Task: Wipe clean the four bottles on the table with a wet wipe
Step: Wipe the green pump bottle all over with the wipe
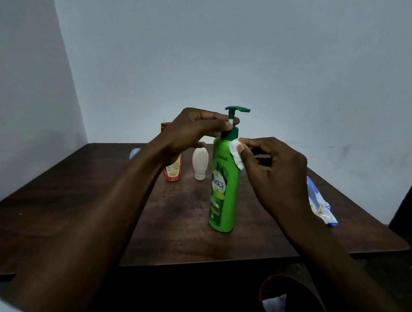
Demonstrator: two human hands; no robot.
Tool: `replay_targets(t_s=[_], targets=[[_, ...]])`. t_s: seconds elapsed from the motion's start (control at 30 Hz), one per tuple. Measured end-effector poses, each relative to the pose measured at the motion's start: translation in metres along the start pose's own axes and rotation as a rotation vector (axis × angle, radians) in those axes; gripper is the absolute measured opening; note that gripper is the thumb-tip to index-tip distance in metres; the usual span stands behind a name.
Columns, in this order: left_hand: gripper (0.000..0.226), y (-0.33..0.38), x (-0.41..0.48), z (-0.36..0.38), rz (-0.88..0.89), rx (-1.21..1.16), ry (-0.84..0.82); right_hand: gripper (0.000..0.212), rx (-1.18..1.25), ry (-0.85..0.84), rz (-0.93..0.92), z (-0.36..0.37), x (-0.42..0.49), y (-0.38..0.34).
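Right, from the head camera: the green pump bottle [223, 186] stands upright near the middle of the dark worktop [82, 198]. The left hand [196, 127] pinches its pump neck just under the spout. The right hand [274, 167] holds a folded wet wipe [236, 153] in its fingertips, pressed against the bottle's shoulder. Behind, a red bottle [174, 168] and a white bottle [200, 162] stand side by side. A blue and white packet [320, 204] lies at the right edge.
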State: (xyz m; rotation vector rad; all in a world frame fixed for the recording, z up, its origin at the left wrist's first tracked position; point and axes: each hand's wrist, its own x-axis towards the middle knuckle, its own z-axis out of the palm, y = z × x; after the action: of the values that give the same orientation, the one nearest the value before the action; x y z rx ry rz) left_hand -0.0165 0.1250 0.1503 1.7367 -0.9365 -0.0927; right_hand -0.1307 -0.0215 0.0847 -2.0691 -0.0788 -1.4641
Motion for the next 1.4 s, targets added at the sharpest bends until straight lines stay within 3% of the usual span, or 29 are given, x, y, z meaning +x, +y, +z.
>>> replay_targets(t_s=[0.47, 0.73, 0.9, 1.13, 1.4], targets=[[0.019, 0.008, 0.000, -0.014, -0.016, 0.056, -0.002, 0.020, -0.151, -0.003, -0.309, 0.013, -0.004, -0.007], [0.018, 0.013, -0.001, -0.008, 0.016, 0.080, 0.037, 0.020, -0.218, -0.134, -0.491, 0.030, 0.003, -0.008], [0.018, 0.014, 0.000, -0.008, 0.035, 0.072, 0.043, 0.022, -0.304, -0.124, -0.528, 0.042, 0.009, -0.012], [0.021, 0.014, 0.001, -0.007, 0.037, 0.097, 0.053, 0.028, -0.312, -0.134, -0.469, 0.048, 0.003, -0.015], [0.018, 0.015, 0.001, -0.005, -0.015, 0.112, 0.069, 0.022, 0.024, 0.037, -0.278, 0.018, -0.016, 0.010]])
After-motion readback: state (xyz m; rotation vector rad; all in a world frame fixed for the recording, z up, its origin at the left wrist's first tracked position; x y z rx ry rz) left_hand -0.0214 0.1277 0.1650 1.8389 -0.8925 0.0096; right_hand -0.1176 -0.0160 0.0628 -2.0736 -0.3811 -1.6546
